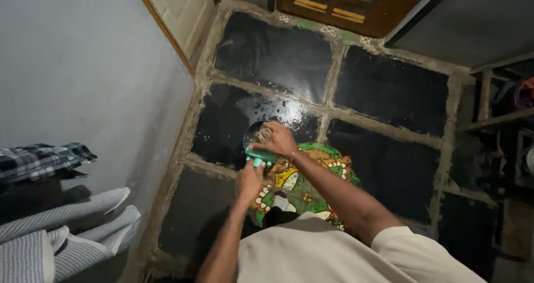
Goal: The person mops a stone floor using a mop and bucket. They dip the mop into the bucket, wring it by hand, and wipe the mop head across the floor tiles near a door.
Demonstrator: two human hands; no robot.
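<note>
My left hand grips the turquoise handle of a small round strainer held out over the floor. My right hand lies over the strainer's bowl, pressing a brownish scrubber into it. Both hands meet above the wet black stone floor. Under my forearms a painted floor pattern in green, yellow, red and white shows on the slabs.
A grey wall runs along the left, with striped and checked cloths hanging at its lower part. A wooden door stands at the top. Shelves with items line the right side. White chalk marks sit near the doorstep.
</note>
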